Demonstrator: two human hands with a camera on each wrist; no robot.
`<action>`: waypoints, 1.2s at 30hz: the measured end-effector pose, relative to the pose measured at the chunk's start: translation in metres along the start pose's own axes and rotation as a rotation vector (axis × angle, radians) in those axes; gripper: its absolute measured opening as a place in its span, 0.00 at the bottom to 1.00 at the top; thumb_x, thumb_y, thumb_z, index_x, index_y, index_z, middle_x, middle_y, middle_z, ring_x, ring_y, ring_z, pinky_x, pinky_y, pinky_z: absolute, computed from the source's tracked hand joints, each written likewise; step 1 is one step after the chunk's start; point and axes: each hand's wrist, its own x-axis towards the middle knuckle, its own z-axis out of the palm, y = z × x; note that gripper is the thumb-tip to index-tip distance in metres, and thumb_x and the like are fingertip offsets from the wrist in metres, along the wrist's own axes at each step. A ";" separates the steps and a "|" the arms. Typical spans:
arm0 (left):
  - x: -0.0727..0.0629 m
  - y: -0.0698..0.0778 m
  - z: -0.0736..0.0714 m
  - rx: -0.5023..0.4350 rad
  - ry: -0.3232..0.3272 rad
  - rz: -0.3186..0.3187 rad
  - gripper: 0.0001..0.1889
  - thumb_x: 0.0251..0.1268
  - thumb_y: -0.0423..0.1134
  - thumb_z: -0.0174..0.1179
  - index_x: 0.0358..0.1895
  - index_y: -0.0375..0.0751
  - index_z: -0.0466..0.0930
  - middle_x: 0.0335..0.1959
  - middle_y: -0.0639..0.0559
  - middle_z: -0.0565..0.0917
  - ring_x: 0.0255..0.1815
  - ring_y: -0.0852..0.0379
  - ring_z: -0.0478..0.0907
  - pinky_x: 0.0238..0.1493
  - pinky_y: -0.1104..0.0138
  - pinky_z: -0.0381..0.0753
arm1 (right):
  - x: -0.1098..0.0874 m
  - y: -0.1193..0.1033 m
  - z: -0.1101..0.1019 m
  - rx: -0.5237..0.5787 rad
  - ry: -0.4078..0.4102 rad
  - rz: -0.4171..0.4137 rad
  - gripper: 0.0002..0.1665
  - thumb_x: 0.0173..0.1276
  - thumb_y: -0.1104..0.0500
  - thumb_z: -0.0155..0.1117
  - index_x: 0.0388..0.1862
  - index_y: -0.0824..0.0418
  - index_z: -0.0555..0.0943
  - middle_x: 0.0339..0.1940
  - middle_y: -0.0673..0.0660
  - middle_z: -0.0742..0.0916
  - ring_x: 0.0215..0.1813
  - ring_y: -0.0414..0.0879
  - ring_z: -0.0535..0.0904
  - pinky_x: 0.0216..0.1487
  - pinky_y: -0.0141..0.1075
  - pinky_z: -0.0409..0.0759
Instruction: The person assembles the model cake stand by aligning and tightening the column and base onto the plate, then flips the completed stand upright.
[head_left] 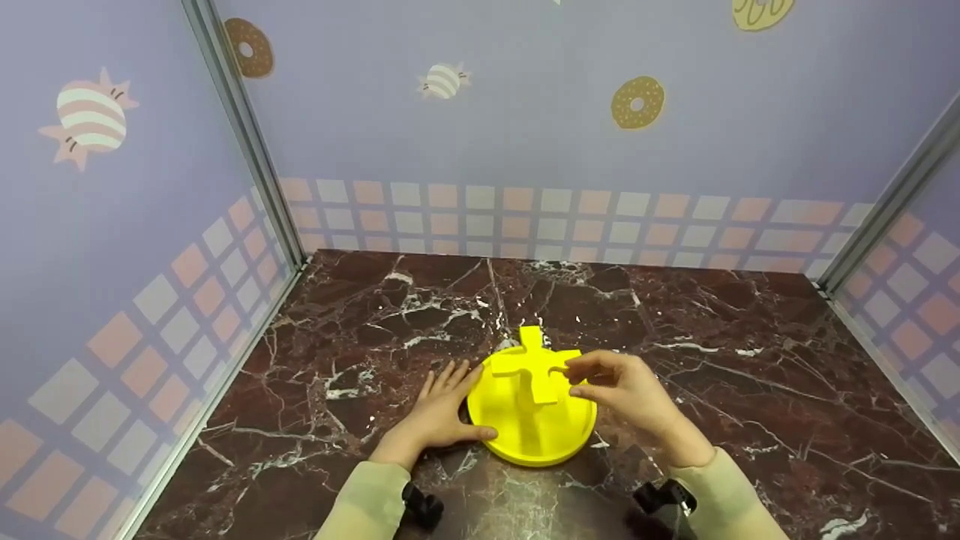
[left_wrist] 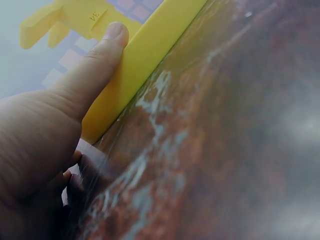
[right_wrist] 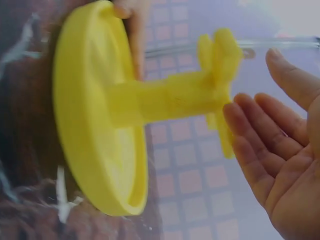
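1. Along the lower edge of the head frame, two pale sleeves (head_left: 367, 504) enter, with small black devices (head_left: 424, 508) at the wrists.
2. Left of the lower centre, the left hand (head_left: 439, 420) lies spread against the yellow dish (head_left: 517, 442). Its fingers are almost straight beside the left rim and its thumb touches the front-left rim; it is not curled around the dish.
3. Right of the lower centre, the right hand (head_left: 630, 390) is just beside the yellow cross (head_left: 534, 365). Its fingers are softly bent, with a gap to the thumb, and they grip nothing. I cannot tell if a fingertip touches the cross.
4. In the lower centre, the dish rests on the dark stone tabletop (head_left: 360, 390). Its front and right edges border the stone. The cross stands above the dish, and its far arm passes over the rear rim.
5. Farther out, the tabletop gives wide room on both sides until the left and right panels. In the upper half rises the back wall (head_left: 525, 135), with printed squares, doughnuts and sweets.
6. The right wrist view shows the post (right_wrist: 160, 100) joining dish and cross; in the head view the cross mostly covers it. Only the left wrist view shows clearly a mark like "34" on this post.
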 end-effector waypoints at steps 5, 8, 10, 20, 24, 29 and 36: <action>0.000 0.001 -0.001 0.002 -0.006 -0.001 0.61 0.52 0.72 0.69 0.85 0.52 0.47 0.86 0.39 0.48 0.87 0.36 0.39 0.85 0.38 0.33 | 0.008 0.002 -0.010 0.010 0.103 0.018 0.21 0.63 0.66 0.75 0.55 0.67 0.85 0.53 0.65 0.90 0.52 0.60 0.88 0.53 0.31 0.88; -0.001 0.001 -0.002 0.003 -0.010 -0.002 0.61 0.53 0.72 0.69 0.85 0.52 0.47 0.86 0.39 0.48 0.87 0.36 0.39 0.85 0.38 0.34 | 0.015 0.009 -0.011 -0.035 0.120 0.043 0.24 0.63 0.65 0.76 0.59 0.63 0.84 0.57 0.63 0.89 0.57 0.64 0.86 0.58 0.39 0.87; -0.001 0.001 -0.002 0.003 -0.010 -0.001 0.61 0.53 0.72 0.69 0.85 0.52 0.47 0.86 0.39 0.48 0.87 0.36 0.40 0.85 0.38 0.34 | 0.018 0.014 -0.009 -0.049 0.097 0.056 0.26 0.64 0.64 0.76 0.62 0.61 0.83 0.60 0.62 0.88 0.60 0.63 0.85 0.61 0.47 0.87; -0.001 0.001 -0.003 0.004 -0.003 0.005 0.62 0.52 0.72 0.69 0.85 0.50 0.48 0.86 0.38 0.49 0.87 0.35 0.40 0.85 0.38 0.34 | 0.025 0.028 0.001 0.057 -0.026 0.120 0.27 0.68 0.62 0.73 0.64 0.70 0.81 0.61 0.68 0.86 0.60 0.63 0.85 0.54 0.34 0.88; -0.001 0.000 -0.002 0.010 -0.003 0.002 0.62 0.52 0.72 0.69 0.85 0.51 0.48 0.86 0.38 0.49 0.87 0.35 0.40 0.85 0.38 0.35 | 0.022 0.027 0.003 0.048 -0.032 0.114 0.26 0.66 0.62 0.74 0.62 0.69 0.83 0.60 0.68 0.87 0.57 0.61 0.87 0.52 0.33 0.89; 0.000 0.000 -0.002 0.017 -0.004 -0.006 0.62 0.52 0.73 0.69 0.85 0.51 0.48 0.86 0.39 0.48 0.87 0.36 0.40 0.85 0.38 0.35 | 0.019 0.026 0.003 0.043 -0.066 0.078 0.27 0.66 0.63 0.74 0.62 0.71 0.82 0.62 0.68 0.86 0.56 0.60 0.87 0.51 0.32 0.89; -0.001 0.002 -0.002 0.019 -0.009 -0.004 0.61 0.53 0.72 0.69 0.85 0.50 0.48 0.86 0.39 0.48 0.87 0.36 0.40 0.85 0.38 0.34 | 0.013 0.023 0.001 0.033 -0.106 0.038 0.28 0.65 0.64 0.74 0.64 0.70 0.81 0.66 0.67 0.84 0.58 0.59 0.87 0.54 0.34 0.88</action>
